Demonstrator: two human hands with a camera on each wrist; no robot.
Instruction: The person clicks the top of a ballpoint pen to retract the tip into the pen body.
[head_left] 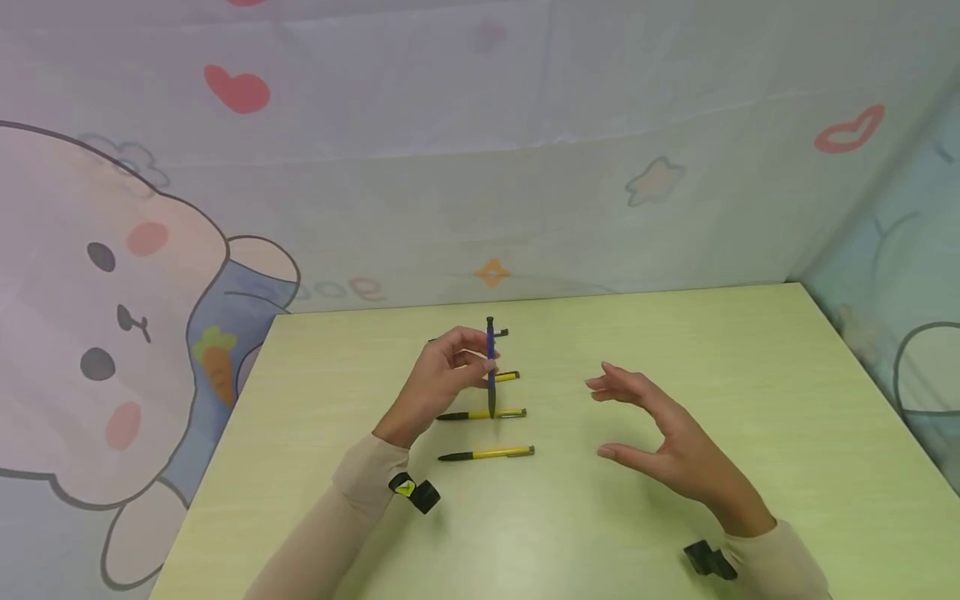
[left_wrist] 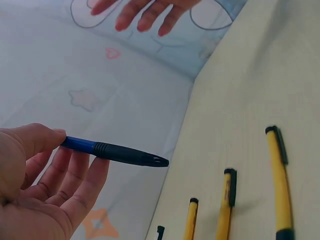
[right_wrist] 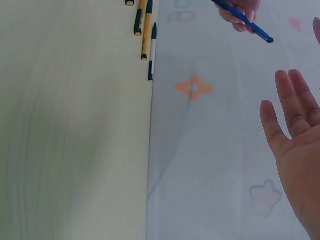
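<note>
A blue pen (head_left: 491, 346) with a dark grip stands upright above the table, its tip pointing down. My left hand (head_left: 450, 372) pinches it between thumb and fingers; the left wrist view shows the pen's dark grip (left_wrist: 125, 154) reaching past the fingertips. My right hand (head_left: 663, 433) is held off to the right with fingers and thumb spread apart, holding nothing. Below the blue pen, yellow pens lie side by side: the nearest yellow pen (head_left: 495, 452), a second yellow pen (head_left: 480, 415), and a third yellow pen (head_left: 508, 377) partly hidden behind my left hand.
Farthest back in the row lies a white pen with dark ends (right_wrist: 153, 52), mostly covered by my left hand in the head view. The pale table (head_left: 750, 358) meets a printed cloth backdrop (head_left: 420, 208) along its rear edge. Black wrist cameras sit at both sleeves.
</note>
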